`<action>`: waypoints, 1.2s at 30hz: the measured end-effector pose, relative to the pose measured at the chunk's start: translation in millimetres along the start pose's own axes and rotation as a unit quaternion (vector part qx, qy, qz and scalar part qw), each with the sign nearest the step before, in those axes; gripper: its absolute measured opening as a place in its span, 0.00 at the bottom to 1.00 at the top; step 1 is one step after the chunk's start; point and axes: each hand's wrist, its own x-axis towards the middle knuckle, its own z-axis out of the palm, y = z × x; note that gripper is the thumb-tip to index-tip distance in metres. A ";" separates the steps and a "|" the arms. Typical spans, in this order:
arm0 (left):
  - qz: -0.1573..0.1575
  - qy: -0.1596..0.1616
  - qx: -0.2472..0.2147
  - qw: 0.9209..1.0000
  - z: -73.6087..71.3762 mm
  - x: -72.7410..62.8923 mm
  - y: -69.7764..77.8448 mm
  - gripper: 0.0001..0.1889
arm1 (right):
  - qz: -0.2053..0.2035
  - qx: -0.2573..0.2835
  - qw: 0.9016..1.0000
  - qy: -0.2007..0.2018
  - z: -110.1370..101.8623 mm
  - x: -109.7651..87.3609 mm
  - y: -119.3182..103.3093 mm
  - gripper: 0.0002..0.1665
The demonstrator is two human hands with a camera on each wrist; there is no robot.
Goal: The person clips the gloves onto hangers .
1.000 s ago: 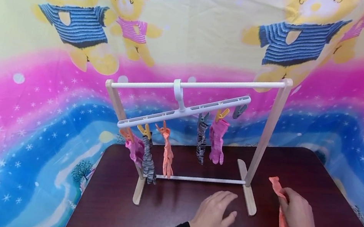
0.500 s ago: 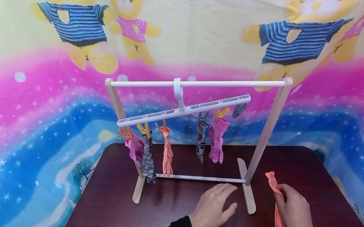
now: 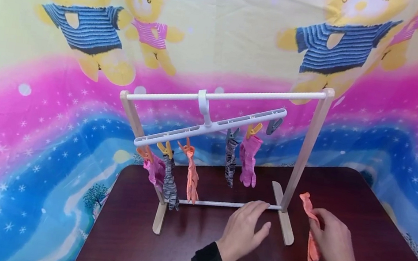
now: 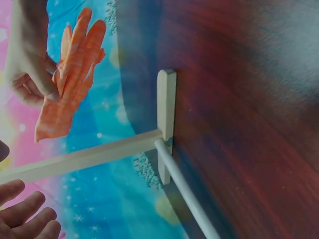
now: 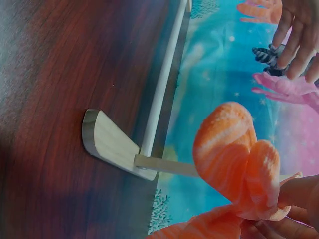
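My right hand (image 3: 336, 249) pinches a small orange knit glove (image 3: 312, 252) between thumb and fingers, to the right of the drying rack's right foot. Its finger ends spread upward in the left wrist view, where the glove (image 4: 75, 82) shows most of its length; up close in the right wrist view, the glove (image 5: 224, 149) looks folded at the grip. My left hand (image 3: 242, 233) holds nothing, its fingers loosely extended before the rack's lower bar. A white hanger (image 3: 217, 126) hangs tilted from the rack's top bar, its right end higher. At that end a grey clothespin (image 3: 273, 126) holds nothing.
Other clothespins on the hanger hold a pink glove (image 3: 249, 160), a grey striped glove (image 3: 230, 162), an orange glove (image 3: 192, 177), another grey striped glove (image 3: 171, 183) and another pink glove (image 3: 154, 171). The wooden rack (image 3: 306, 153) stands on a dark table (image 3: 359, 200) before a printed cloth.
My right hand has shifted left and slightly up with the orange glove, closer to the rack. My left hand has edged up toward the lower bar. The hanging gloves look the same.
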 end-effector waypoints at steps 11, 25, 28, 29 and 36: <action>-0.021 0.008 -0.039 0.999 -7.3 10.7 0.5 0.22 | -0.014 0.013 1.000 0.023 3.1 -3.0 -15.8 0.12; -0.036 0.024 -0.073 0.996 -17.2 29.5 5.5 0.24 | -0.033 0.030 0.997 0.058 9.7 -2.1 -30.6 0.14; -0.040 0.026 -0.077 0.996 -19.5 33.3 6.9 0.24 | -0.034 0.032 0.997 0.054 10.9 -1.7 -33.9 0.14; -0.041 0.028 -0.077 0.996 -19.9 34.2 7.2 0.23 | -0.035 0.033 0.998 0.052 11.4 -1.9 -35.1 0.14; -0.046 0.029 -0.094 0.994 -22.5 39.5 7.6 0.23 | -0.044 0.041 0.998 0.031 15.7 -3.2 -41.8 0.15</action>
